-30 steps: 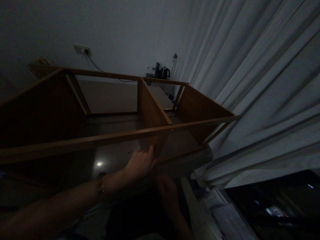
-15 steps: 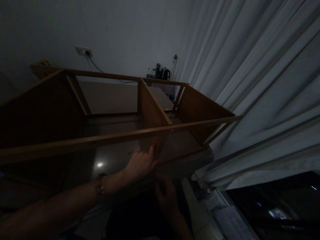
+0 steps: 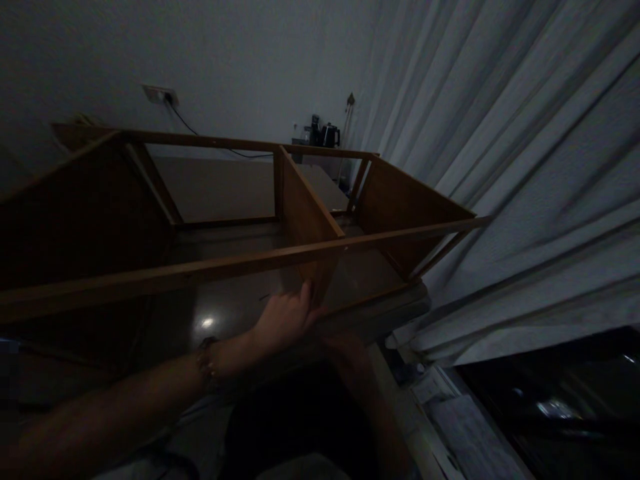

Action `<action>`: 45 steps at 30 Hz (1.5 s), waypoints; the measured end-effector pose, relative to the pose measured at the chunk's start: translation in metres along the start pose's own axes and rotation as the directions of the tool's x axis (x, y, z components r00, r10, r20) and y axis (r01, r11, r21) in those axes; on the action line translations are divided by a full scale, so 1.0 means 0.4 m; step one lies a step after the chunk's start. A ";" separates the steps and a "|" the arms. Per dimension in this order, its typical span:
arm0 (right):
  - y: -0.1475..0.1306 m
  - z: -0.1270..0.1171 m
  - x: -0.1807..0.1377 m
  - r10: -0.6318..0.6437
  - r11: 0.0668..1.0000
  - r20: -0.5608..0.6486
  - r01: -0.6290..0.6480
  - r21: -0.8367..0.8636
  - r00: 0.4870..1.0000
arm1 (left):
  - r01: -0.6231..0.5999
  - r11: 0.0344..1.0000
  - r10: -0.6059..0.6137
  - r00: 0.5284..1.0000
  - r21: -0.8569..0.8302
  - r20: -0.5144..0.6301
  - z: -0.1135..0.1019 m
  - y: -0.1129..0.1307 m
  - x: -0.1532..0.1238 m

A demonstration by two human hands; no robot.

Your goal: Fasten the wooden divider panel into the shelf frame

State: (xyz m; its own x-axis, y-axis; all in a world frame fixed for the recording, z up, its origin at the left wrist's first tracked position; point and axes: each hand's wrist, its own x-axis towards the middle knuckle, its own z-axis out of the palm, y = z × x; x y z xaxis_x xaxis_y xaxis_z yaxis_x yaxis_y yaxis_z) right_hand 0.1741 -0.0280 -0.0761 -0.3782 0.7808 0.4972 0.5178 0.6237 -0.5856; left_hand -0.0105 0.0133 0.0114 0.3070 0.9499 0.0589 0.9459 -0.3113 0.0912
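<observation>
A brown wooden cabinet frame (image 3: 240,263) lies on its side before me, with a middle divider panel (image 3: 307,220) splitting it in two. My left hand (image 3: 285,317), with a bracelet at the wrist, presses its curled fingers against the lower end of the divider, near the front rail. My right hand (image 3: 350,353) is below and to the right of it, in deep shadow at the frame's lower edge; its fingers cannot be made out.
Grey curtains (image 3: 500,167) hang close on the right. A wall socket (image 3: 157,95) with a cable and a kettle (image 3: 329,135) on a far surface sit behind the frame. Papers (image 3: 460,427) lie at the lower right. The glossy dark floor shows through the frame.
My right hand has moved up toward the frame's lower edge. The left hand stays on the divider. The view has shifted slightly.
</observation>
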 end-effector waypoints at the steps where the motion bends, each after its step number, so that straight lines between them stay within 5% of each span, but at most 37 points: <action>1: 0.000 -0.005 0.002 -0.004 1.000 0.000 0.004 0.003 1.000 | 0.004 1.000 -0.004 1.000 0.000 0.000 0.001 0.000 0.000; 12: -0.003 0.008 -0.014 0.063 0.986 -0.141 -0.084 -0.146 0.988 | -0.009 1.000 0.009 1.000 -0.021 -0.012 0.002 -0.002 0.000; 17: -0.071 0.011 -0.001 0.290 0.956 -0.114 -0.284 0.070 0.950 | -0.003 1.000 0.003 1.000 -0.019 0.004 -0.002 0.000 0.000; 23: -0.127 0.005 0.017 0.532 0.807 -0.069 -0.481 0.342 0.844 | -0.004 1.000 0.004 1.000 -0.010 -0.014 0.003 0.000 0.001; 32: -0.113 0.017 0.017 0.567 0.775 -0.106 -0.487 0.402 0.817 | 0.012 1.000 -0.011 1.000 -0.006 0.013 -0.002 0.001 0.001; 39: -0.116 0.021 0.013 0.691 0.577 0.022 -0.570 0.585 0.723 | 0.002 1.000 -0.001 1.000 -0.026 0.031 -0.007 0.001 0.000; 45: -0.127 0.026 0.017 0.709 0.610 -0.040 -0.584 0.535 0.704 | -0.017 1.000 0.017 1.000 -0.020 -0.015 0.004 -0.002 0.002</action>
State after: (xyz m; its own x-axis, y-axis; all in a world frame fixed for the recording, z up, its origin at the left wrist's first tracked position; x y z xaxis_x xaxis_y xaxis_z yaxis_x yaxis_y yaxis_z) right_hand 0.1371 -0.0540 -0.0497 0.1315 0.9905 -0.0399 0.1259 -0.0566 -0.9904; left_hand -0.0107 0.0142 0.0100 0.3210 0.9441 0.0756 0.9382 -0.3278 0.1105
